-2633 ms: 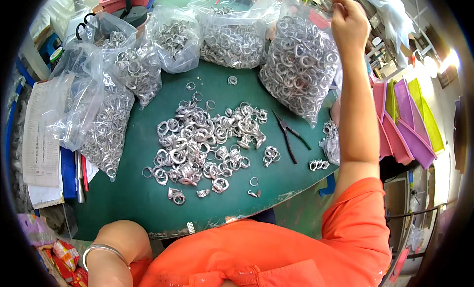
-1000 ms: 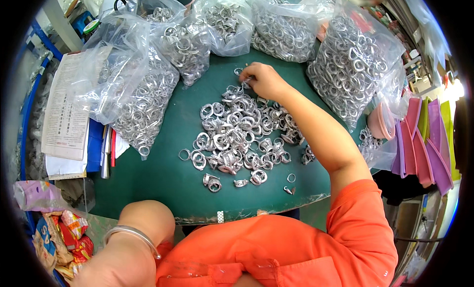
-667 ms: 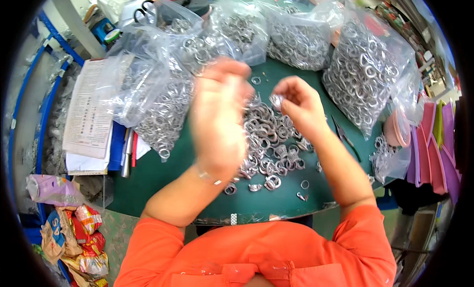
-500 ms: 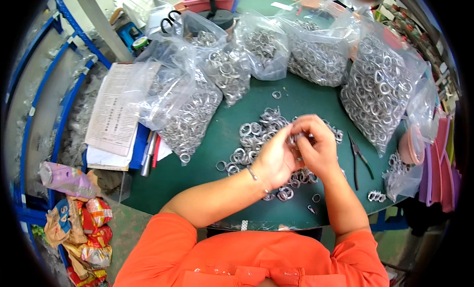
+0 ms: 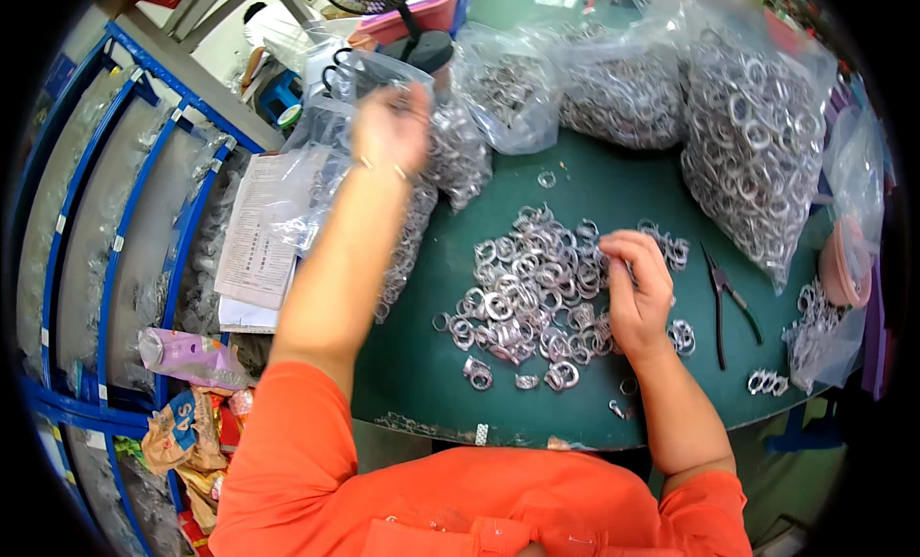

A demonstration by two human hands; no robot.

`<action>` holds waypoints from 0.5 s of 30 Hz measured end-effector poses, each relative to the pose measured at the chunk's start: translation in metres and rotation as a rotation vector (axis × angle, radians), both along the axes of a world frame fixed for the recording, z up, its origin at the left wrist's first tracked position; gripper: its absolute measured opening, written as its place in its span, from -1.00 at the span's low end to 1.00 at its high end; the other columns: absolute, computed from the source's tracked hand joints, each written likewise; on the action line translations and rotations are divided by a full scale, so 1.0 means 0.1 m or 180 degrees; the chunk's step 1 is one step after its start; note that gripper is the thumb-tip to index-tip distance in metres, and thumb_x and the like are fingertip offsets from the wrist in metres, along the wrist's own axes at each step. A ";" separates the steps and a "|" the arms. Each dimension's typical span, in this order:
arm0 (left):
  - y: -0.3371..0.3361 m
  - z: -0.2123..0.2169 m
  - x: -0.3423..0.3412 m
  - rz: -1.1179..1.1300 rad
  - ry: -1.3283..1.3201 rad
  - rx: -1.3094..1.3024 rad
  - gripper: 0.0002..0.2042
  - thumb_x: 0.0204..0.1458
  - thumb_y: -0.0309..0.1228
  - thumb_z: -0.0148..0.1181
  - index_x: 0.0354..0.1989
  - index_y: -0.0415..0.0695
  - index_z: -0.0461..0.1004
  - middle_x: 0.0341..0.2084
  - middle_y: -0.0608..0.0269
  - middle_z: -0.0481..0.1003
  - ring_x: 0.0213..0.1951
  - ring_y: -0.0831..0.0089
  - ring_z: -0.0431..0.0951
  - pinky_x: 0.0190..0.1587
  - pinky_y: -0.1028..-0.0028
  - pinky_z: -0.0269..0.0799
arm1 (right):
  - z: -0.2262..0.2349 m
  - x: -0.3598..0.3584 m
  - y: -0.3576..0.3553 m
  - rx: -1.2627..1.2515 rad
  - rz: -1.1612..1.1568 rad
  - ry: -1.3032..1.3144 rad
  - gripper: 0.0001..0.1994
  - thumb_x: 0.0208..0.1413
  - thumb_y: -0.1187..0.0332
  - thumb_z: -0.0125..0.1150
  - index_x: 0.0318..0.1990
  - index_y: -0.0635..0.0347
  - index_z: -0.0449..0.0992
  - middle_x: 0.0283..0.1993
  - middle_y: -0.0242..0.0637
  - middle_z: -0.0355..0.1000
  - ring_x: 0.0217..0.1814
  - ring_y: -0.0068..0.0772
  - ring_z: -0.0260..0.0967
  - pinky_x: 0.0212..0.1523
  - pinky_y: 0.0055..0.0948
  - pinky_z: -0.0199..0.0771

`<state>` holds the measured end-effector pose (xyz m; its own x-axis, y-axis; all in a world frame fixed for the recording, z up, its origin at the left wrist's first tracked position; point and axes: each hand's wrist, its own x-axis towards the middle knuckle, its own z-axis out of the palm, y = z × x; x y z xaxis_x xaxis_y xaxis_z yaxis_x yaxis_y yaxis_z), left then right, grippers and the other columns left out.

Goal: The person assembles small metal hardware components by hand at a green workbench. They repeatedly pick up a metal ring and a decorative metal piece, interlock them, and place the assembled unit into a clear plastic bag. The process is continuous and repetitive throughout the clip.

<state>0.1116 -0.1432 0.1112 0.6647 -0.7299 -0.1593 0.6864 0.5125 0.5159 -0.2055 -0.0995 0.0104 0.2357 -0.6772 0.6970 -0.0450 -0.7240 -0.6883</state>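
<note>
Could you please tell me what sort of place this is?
Probably a jewellery workshop: a heap of silvery rings, clear plastic bags of rings, and pliers rest on the green table.

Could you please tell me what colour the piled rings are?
The piled rings are silvery grey, shown best in the head view.

Rack [image 5: 72, 407]: blue-framed, tiered — far left.
Worktable [image 5: 412, 370]: green top, scuffed along near edge.
Floor [image 5: 757, 476]: greenish — lower right.

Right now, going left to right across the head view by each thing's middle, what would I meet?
Blue rack, printed sheet, blurred left hand, pile of metal rings, right hand, pliers, pink container.
</note>
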 end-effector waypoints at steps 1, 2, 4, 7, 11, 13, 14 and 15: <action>-0.08 0.08 0.16 0.0332 -0.0349 0.0175 -0.67 0.21 -0.55 -0.21 0.12 -0.44 0.12 0.12 -0.14 0.19 0.09 0.08 0.34 0.09 0.15 0.46 | -0.03 0.00 -0.02 -0.0012 0.0010 0.0013 -0.85 0.02 0.69 0.03 -0.28 0.35 0.49 -0.24 -0.12 0.44 -0.19 -0.20 0.41 -0.13 -0.40 0.39; -0.11 0.20 0.22 0.0496 -0.0532 0.0534 -0.56 0.25 -0.43 -0.24 0.28 -0.34 0.01 0.29 -0.05 0.05 0.24 -0.02 0.18 0.25 0.05 0.24 | -0.04 0.00 -0.03 0.0070 0.0017 0.0002 -0.85 0.02 0.68 0.04 -0.28 0.34 0.49 -0.24 -0.12 0.44 -0.19 -0.21 0.41 -0.14 -0.40 0.39; -0.15 0.15 0.62 0.0133 -0.0862 0.0560 -0.55 0.25 -0.44 -0.24 0.29 -0.32 -0.02 0.25 -0.04 0.15 0.29 0.04 0.12 0.32 0.04 0.08 | -0.06 0.02 -0.03 0.0177 0.0061 0.0024 -0.86 0.02 0.67 0.05 -0.28 0.33 0.50 -0.24 -0.12 0.45 -0.20 -0.19 0.41 -0.16 -0.39 0.40; -0.16 0.18 0.18 0.0275 -0.1546 0.0763 -0.62 0.16 -0.43 -0.03 0.14 -0.29 0.19 -0.01 0.03 0.38 0.04 0.28 0.41 0.05 0.26 0.39 | -0.15 0.01 -0.05 0.0123 -0.0049 0.0314 -0.89 0.01 0.61 0.09 -0.30 0.27 0.50 -0.25 -0.17 0.45 -0.20 -0.18 0.40 -0.12 -0.32 0.35; 0.16 -0.13 -0.79 -0.0876 -0.4624 0.1424 -0.70 0.05 -0.26 0.24 -0.10 -0.14 0.50 -0.27 0.30 0.54 -0.27 0.51 0.52 -0.25 0.45 0.44 | -0.18 0.03 -0.06 -0.0114 -0.0096 0.0544 -0.89 -0.04 0.58 0.12 -0.33 0.23 0.50 -0.27 -0.25 0.46 -0.19 -0.19 0.40 -0.11 -0.27 0.31; 0.20 -0.41 -0.95 -0.2049 -0.6132 0.2188 -0.62 0.03 -0.12 0.26 -0.18 -0.22 0.55 -0.33 0.20 0.56 -0.29 0.42 0.52 -0.19 0.45 0.44 | -0.18 0.02 -0.07 -0.0090 -0.0102 0.0543 -0.88 -0.06 0.59 0.11 -0.34 0.22 0.50 -0.27 -0.27 0.46 -0.18 -0.19 0.40 -0.11 -0.27 0.31; 0.24 -0.56 -1.02 -0.2098 -0.6389 0.2380 -0.52 -0.02 -0.04 0.29 -0.13 -0.23 0.52 -0.28 0.02 0.53 -0.22 0.31 0.52 -0.15 0.40 0.43 | -0.17 0.02 -0.07 -0.0060 -0.0073 0.0552 -0.88 -0.06 0.59 0.11 -0.34 0.22 0.50 -0.27 -0.27 0.46 -0.18 -0.19 0.40 -0.12 -0.28 0.31; 0.35 -0.76 -1.00 -0.1864 -0.7013 0.2113 -0.38 -0.09 0.04 0.32 -0.02 -0.24 0.45 -0.18 -0.09 0.47 -0.14 0.19 0.49 -0.08 0.34 0.41 | -0.17 0.02 -0.07 -0.0031 -0.0045 0.0564 -0.88 -0.06 0.60 0.11 -0.34 0.22 0.51 -0.27 -0.27 0.47 -0.17 -0.19 0.39 -0.12 -0.28 0.31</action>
<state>0.0116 -0.1084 0.0353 -0.0671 -0.9976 0.0183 -0.9363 0.0693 0.3444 -0.2035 -0.1064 -0.0061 0.3458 -0.6748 0.6519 -0.1752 -0.7290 -0.6617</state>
